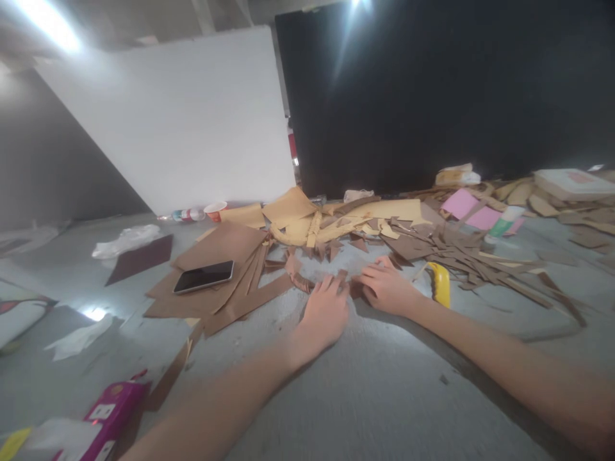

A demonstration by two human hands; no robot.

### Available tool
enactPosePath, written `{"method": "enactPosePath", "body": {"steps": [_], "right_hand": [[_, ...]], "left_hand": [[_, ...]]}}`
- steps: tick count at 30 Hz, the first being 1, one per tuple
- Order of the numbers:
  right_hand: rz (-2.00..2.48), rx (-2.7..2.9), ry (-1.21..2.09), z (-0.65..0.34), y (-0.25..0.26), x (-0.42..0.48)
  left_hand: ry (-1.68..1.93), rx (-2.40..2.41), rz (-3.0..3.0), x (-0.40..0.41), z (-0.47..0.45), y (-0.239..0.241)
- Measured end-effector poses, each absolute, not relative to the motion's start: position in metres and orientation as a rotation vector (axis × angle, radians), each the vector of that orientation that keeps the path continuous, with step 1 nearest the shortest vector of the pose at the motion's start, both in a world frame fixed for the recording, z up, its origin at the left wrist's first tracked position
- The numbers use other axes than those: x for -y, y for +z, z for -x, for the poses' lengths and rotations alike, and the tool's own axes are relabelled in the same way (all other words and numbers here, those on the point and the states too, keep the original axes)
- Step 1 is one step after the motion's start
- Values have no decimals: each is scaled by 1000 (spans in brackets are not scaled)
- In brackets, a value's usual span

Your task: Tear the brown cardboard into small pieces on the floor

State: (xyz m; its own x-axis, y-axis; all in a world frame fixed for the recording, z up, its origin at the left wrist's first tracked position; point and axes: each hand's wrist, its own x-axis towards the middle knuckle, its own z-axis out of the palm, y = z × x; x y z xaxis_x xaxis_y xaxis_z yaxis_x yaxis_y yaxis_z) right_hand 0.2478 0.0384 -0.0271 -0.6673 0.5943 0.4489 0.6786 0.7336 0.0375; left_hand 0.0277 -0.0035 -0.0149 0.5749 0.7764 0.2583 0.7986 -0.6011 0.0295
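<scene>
My left hand (pixel 327 308) rests on the grey table with its fingers bent over one end of a curved, pleated brown strip (pixel 301 280), which looks like cardboard or stiff paper. Close by on the right, my right hand (pixel 388 287) has its fingers drawn together at a small brown piece (pixel 356 288). The fingertips of both hands nearly meet, and they partly hide what lies between them. Pointed brown scraps (pixel 331 248) lie just beyond the hands. Right of my right wrist is a yellow curved handle (pixel 441 285).
Brown sheets (pixel 218 246) on the left carry a phone (pixel 204 276). Cut brown strips (pixel 473 256) are heaped at right, near a green-and-white tube (pixel 505 222) and pink paper (pixel 460 203). A purple power strip (pixel 113 410) lies front left. White and black panels (pixel 408 96) stand behind.
</scene>
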Motion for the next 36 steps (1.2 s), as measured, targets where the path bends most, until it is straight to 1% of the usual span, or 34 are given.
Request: {"method": "enactPosePath", "body": {"steps": [10,21,26,28,36], "right_hand": [[846,2533,-111,-247,-24,-36],[869,2518,-160,-246,-26,-38],[912,2534,-225,-246,-28,-39],[926,2543,-224,-246,-29,-39],[943,2515,-187,-244,-30,-39]], "left_hand": [[-504,1416,2704,2,-27,-22],[-598,1385,2784,-2,-23,-27],[-657,1672,2552,0,-25,-26],[-679,1715,2492,1,-25,-27],[-624,1490,2659,-1,-22,-28]]}}
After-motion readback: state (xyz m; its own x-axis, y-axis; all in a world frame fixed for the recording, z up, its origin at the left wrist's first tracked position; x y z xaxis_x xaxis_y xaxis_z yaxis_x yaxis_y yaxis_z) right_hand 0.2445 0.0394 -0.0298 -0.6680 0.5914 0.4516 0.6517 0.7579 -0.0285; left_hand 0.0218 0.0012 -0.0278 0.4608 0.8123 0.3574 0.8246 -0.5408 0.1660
